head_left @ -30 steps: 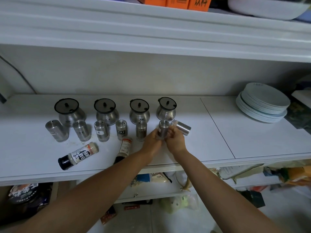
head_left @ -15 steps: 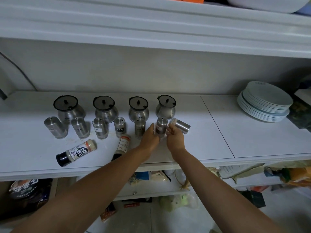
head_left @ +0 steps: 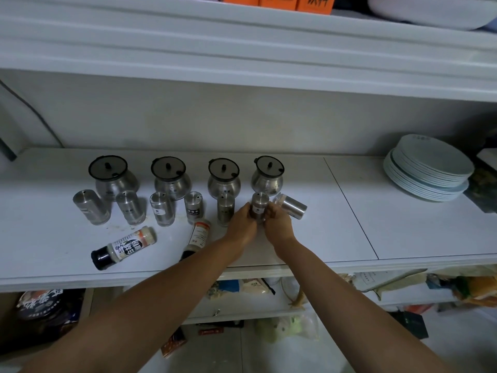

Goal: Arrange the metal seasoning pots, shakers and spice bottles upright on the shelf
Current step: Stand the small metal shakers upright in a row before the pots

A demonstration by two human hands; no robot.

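Single head-worn view, close, facing forward and down at the white shelf, wide-angle

The white shelf carries four pots in a row nearer its back edge. Just in front stand six shakers, upright in a line. The rightmost shaker has its base hidden. A seventh shaker lies on its side at the row's right end. Two bottles lie flat near the front edge. Plates are stacked toward the right end, well apart.
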